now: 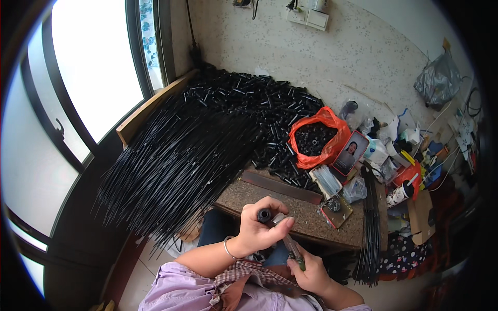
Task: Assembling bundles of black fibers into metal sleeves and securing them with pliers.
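Left hand [254, 228] fingers closed on black tube [264, 213], right hand [314, 274] gripping green-ended tool [294, 249], near counter [232, 195] edge; I'd brace the tube, ease the tool, avoid twisting.

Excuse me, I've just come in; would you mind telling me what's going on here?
A person seated at a speckled table grips a short black tube in the left hand. The right hand holds a slim tool, whose upper end reaches the left hand. Long black rods, a heap of short black pieces and an open orange-red bag lie on the table.
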Tool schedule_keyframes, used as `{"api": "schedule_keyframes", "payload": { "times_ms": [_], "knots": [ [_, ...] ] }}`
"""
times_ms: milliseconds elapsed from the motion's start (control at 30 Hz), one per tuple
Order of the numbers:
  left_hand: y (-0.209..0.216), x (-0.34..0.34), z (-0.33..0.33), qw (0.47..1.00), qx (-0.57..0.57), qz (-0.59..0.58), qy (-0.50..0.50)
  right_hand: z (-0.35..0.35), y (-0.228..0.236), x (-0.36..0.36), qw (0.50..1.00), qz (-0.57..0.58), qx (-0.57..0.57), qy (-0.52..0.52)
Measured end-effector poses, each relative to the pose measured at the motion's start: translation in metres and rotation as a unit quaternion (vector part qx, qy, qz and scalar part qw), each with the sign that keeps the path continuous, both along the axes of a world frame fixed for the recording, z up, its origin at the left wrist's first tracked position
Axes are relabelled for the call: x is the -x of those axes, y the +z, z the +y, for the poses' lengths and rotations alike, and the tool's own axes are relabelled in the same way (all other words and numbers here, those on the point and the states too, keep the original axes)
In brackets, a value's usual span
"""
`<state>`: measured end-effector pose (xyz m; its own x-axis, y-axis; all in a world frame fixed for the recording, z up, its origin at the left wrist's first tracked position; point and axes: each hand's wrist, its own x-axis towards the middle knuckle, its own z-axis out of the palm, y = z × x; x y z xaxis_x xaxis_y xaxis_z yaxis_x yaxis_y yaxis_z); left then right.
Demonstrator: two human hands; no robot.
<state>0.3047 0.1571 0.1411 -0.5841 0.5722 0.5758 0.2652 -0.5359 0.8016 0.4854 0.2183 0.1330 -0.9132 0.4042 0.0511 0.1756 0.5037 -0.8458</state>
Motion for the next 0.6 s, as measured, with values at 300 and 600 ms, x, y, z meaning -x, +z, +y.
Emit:
{"api": "schedule_keyframes", "payload": {
  "times_ms": [300, 600],
  "knots": [
    [-0.005, 0.005, 0.01, 0.996, 0.038, -0.07, -0.05, 0.08, -0.026, 0.0, 0.992, 0.023, -0.109, -0.054],
    [-0.014, 0.01, -0.002, 0.988, 0.036, -0.089, -0.12, 0.12, -0.125, -0.009, 0.896, -0.166, -0.35, -0.217]
  ]
}}
